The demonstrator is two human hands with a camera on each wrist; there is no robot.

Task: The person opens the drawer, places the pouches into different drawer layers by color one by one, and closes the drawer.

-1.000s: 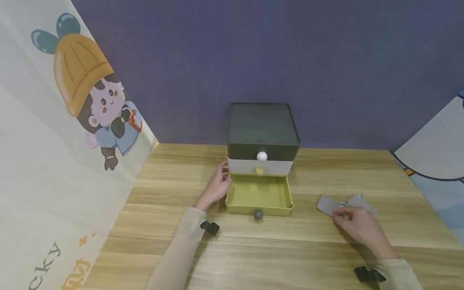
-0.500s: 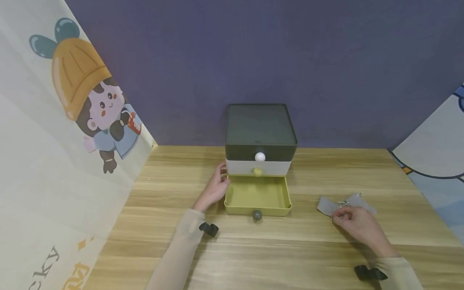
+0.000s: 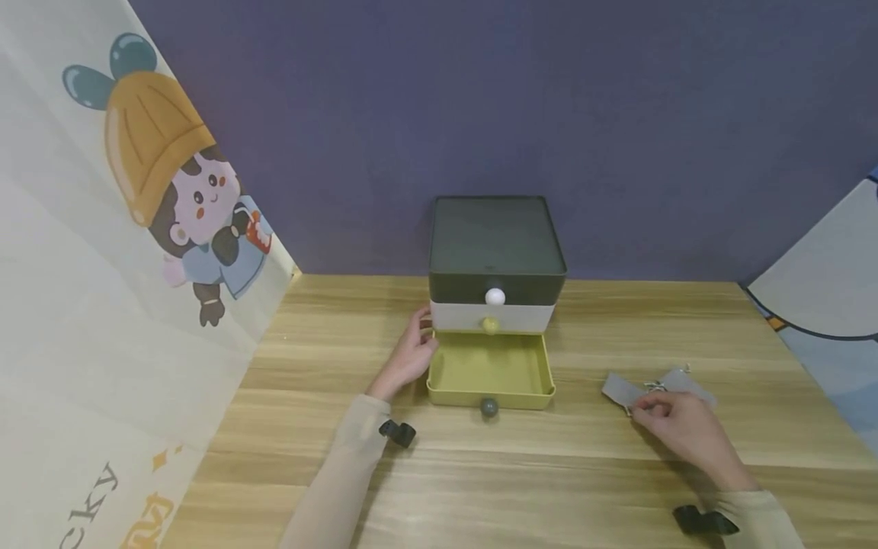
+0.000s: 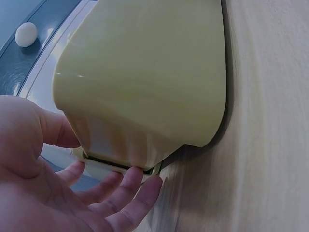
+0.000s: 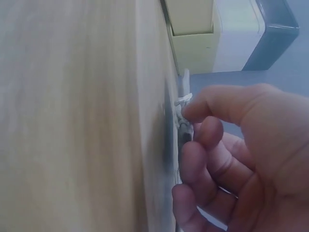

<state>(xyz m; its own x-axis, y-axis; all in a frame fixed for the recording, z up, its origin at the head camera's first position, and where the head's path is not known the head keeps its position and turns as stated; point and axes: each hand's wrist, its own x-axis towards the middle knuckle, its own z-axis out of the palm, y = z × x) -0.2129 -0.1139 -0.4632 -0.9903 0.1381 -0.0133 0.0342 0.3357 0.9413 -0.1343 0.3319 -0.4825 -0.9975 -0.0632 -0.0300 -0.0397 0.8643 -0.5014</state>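
Observation:
A small three-tier drawer box [image 3: 497,236] stands against the back wall, dark green on top, white in the middle, yellow-green below. Its bottom drawer [image 3: 490,366] is pulled out, with nothing visible inside. My left hand [image 3: 410,354] rests along the box's left side; in the left wrist view its fingertips [image 4: 152,186] touch the lower casing edge and the thumb lies by the drawer's corner. On the right, my right hand [image 3: 679,427] pinches the near edge of grey cloth [image 3: 620,389] with pale cords, like a drawstring pouch, and partly covers it.
The wood-grain table [image 3: 535,488] runs up to a dark blue back wall [image 3: 343,137]. A pale wall with a cartoon figure [image 3: 199,198] borders the left side, and another printed wall [image 3: 823,282] the right. Round knobs [image 3: 495,297] stick out from the drawer fronts.
Only the head view shifts slightly. Both hands, the open drawer and the grey cloth stay practically where they were.

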